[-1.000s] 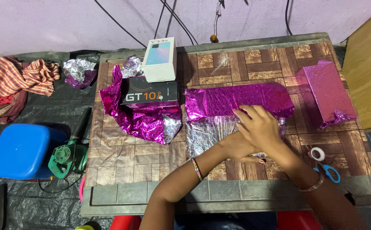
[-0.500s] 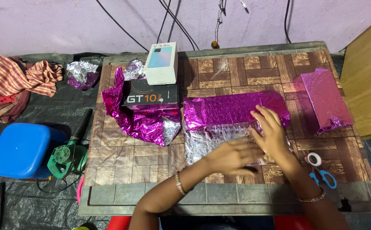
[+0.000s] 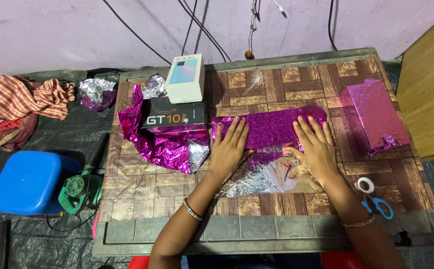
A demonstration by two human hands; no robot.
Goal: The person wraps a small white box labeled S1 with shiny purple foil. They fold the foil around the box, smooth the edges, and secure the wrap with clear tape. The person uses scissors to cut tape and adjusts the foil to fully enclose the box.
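Since half a second ago, left hand (image 3: 229,147) has shifted leftward, so both hands, right hand (image 3: 316,147) included, lie open and flat, fingers spread, pinning the pink foil-wrapped parcel (image 3: 271,130) mid-counter (image 3: 142,189), apparently to keep its fold from springing up.

Two printed boxes (image 3: 185,78), one wrapped box (image 3: 376,115), one scissors (image 3: 378,206), one tape roll (image 3: 364,185).

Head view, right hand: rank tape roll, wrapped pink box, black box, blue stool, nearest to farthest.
From the right hand:
1. Tape roll, on the table just right of the wrist.
2. Wrapped pink box, far right of the table.
3. Black box, left on the table, on crumpled magenta foil.
4. Blue stool, on the floor, far left.
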